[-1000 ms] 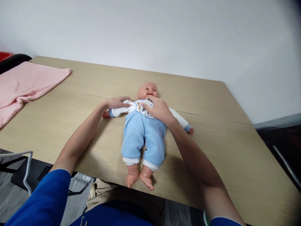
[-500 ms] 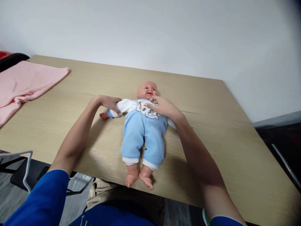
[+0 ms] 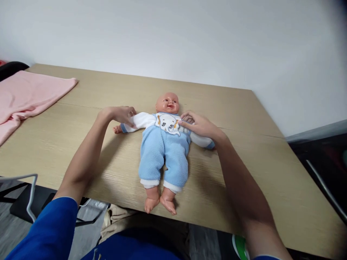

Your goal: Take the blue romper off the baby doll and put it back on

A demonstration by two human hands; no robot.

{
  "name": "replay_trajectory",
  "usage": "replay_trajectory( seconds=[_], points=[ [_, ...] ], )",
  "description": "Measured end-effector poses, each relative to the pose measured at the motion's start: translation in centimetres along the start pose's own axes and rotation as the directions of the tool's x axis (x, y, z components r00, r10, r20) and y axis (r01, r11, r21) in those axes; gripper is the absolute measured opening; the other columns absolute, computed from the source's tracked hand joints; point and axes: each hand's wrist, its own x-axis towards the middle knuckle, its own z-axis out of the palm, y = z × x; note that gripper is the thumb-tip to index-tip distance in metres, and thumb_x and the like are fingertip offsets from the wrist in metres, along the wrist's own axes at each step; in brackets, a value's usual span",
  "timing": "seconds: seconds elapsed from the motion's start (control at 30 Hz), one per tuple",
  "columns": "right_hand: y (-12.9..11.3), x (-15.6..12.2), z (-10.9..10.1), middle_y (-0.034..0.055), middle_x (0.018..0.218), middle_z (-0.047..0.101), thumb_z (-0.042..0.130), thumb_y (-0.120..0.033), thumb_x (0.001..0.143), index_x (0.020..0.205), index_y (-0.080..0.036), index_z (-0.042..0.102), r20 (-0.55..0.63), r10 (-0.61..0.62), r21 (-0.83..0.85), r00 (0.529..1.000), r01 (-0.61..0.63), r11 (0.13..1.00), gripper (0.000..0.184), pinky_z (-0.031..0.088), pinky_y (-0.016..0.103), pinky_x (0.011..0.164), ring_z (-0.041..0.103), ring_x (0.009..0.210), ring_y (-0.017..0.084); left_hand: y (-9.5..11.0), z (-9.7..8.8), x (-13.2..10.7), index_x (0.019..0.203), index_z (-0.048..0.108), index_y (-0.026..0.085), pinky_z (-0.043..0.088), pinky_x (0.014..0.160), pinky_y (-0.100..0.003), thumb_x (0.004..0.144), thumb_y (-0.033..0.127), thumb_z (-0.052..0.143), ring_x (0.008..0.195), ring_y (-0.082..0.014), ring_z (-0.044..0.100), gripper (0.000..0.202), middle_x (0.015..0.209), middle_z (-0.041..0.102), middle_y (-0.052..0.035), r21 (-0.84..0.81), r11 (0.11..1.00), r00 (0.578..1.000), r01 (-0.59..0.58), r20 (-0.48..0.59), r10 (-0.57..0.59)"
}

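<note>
A baby doll (image 3: 164,151) in a light blue romper with white sleeves and an elephant patch lies on its back on the wooden table (image 3: 265,173), its bare feet at the near edge. My left hand (image 3: 120,114) rests on the doll's white sleeve on the left, fingers curled over it. My right hand (image 3: 199,124) pinches the fabric at the doll's other shoulder, beside the patch, and covers most of that arm.
A pink cloth (image 3: 24,97) lies spread at the table's far left. A white wire hanger (image 3: 29,195) shows below the table's left edge. A white wall runs behind the table. The floor drops away dark on the right.
My right hand slid from the doll's chest out to its shoulder, uncovering the elephant patch. My left hand moved outward along the sleeve. The doll's arms have shifted slightly.
</note>
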Motion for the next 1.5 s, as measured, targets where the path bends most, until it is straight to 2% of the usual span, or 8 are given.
replay_trajectory(
  seconds=[0.1, 0.27, 0.47, 0.7, 1.07, 1.17, 1.33, 1.5],
  points=[
    [3.1, -3.8, 0.8, 0.018, 0.137, 0.082, 0.07, -0.072, 0.106, 0.131, -0.026, 0.075, -0.208, -0.112, -0.095, 0.972, 0.094, 0.991, 0.053, 0.055, 0.06, 0.122, 0.075, 0.13, 0.041, 3.3, 1.4, -1.2, 0.127, 0.082, 0.022, 0.053, 0.127, -0.056, 0.084, 0.064, 0.096, 0.138, -0.0431, 0.069, 0.062, 0.133, 0.08, -0.0162, 0.33, 0.926, 0.983, -0.182, 0.066, 0.17],
    [9.5, -10.7, 1.1, 0.023, 0.151, 0.076, 0.084, -0.08, 0.094, 0.15, -0.025, 0.07, -0.292, -0.052, -0.127, 0.955, 0.015, 0.992, 0.079, 0.056, 0.069, 0.124, 0.072, 0.138, 0.047, 9.0, 8.9, -1.2, 0.147, 0.072, 0.02, 0.044, 0.138, -0.057, 0.116, 0.056, 0.061, 0.152, -0.0379, 0.059, 0.048, 0.156, 0.072, -0.0182, 0.362, 0.72, 0.796, -0.592, 0.127, 0.591],
    [11.5, -13.0, 0.6, 0.0138, 0.121, 0.086, 0.101, -0.08, 0.078, 0.127, -0.027, 0.078, -0.367, 0.093, 0.092, 0.926, -0.064, 0.994, 0.075, 0.069, 0.063, 0.104, 0.082, 0.11, 0.04, 12.3, 17.0, 2.2, 0.133, 0.077, 0.015, 0.042, 0.13, -0.065, 0.117, 0.044, 0.063, 0.142, -0.0441, 0.065, 0.036, 0.14, 0.08, -0.0235, 0.563, 0.605, 0.798, -0.563, 0.178, 0.576],
    [8.5, -8.8, 1.2, 0.0083, 0.13, 0.079, 0.107, -0.08, 0.069, 0.118, -0.032, 0.063, -0.572, 0.163, 0.48, 0.804, 0.167, 0.861, 0.082, 0.069, 0.051, 0.117, 0.079, 0.133, 0.034, 11.3, 17.8, 3.7, 0.126, 0.071, 0.018, 0.055, 0.107, -0.049, 0.12, 0.047, 0.06, 0.12, -0.0359, 0.073, 0.031, 0.125, 0.081, -0.0202, 0.308, 0.639, 0.698, -0.705, 0.143, 0.701],
    [4.3, -4.3, 6.1, 0.0095, 0.126, 0.073, 0.092, -0.043, 0.09, 0.122, -0.033, 0.075, -0.584, -0.22, 0.136, 0.782, 0.361, 0.922, 0.037, 0.066, 0.059, 0.112, 0.073, 0.123, 0.036, 10.7, 17.2, 1.7, 0.121, 0.07, 0.025, 0.057, 0.106, -0.049, 0.121, 0.071, 0.057, 0.115, -0.0323, 0.073, 0.048, 0.118, 0.078, -0.0156, 0.064, 0.481, 0.478, -0.874, -0.057, 0.877],
    [4.5, -5.0, 6.2, 0.012, 0.133, 0.072, 0.087, -0.038, 0.091, 0.129, -0.033, 0.076, -0.521, -0.305, 0.059, 0.798, 0.39, 0.919, 0.04, 0.061, 0.064, 0.118, 0.07, 0.131, 0.039, 10.8, 17.1, 1.8, 0.117, 0.071, 0.025, 0.057, 0.102, -0.047, 0.118, 0.073, 0.064, 0.107, -0.0301, 0.072, 0.049, 0.112, 0.077, -0.0129, -0.018, 0.486, 0.484, -0.874, -0.132, 0.865],
    [4.0, -6.2, 5.7, 0.0138, 0.144, 0.071, 0.076, -0.056, 0.103, 0.13, -0.032, 0.08, -0.431, -0.345, 0.07, 0.834, 0.412, 0.908, 0.036, 0.05, 0.071, 0.129, 0.066, 0.141, 0.043, 10.5, 17.7, 3.2, 0.113, 0.068, 0.022, 0.057, 0.098, -0.043, 0.115, 0.076, 0.067, 0.106, -0.0278, 0.072, 0.054, 0.113, 0.077, -0.0123, -0.111, 0.581, 0.592, -0.806, -0.153, 0.791],
    [2.3, -6.3, 6.8, 0.0059, 0.125, 0.078, 0.081, -0.075, 0.101, 0.109, -0.035, 0.078, -0.446, 0.003, 0.526, 0.895, 0.259, 0.81, 0.041, 0.057, 0.058, 0.128, 0.073, 0.131, 0.034, 9.6, 18.6, 4.3, 0.109, 0.061, 0.024, 0.055, 0.103, -0.048, 0.117, 0.067, 0.061, 0.11, -0.031, 0.068, 0.043, 0.114, 0.075, -0.0143, 0.065, 0.645, 0.638, -0.762, -0.1, 0.764]
  ],
)
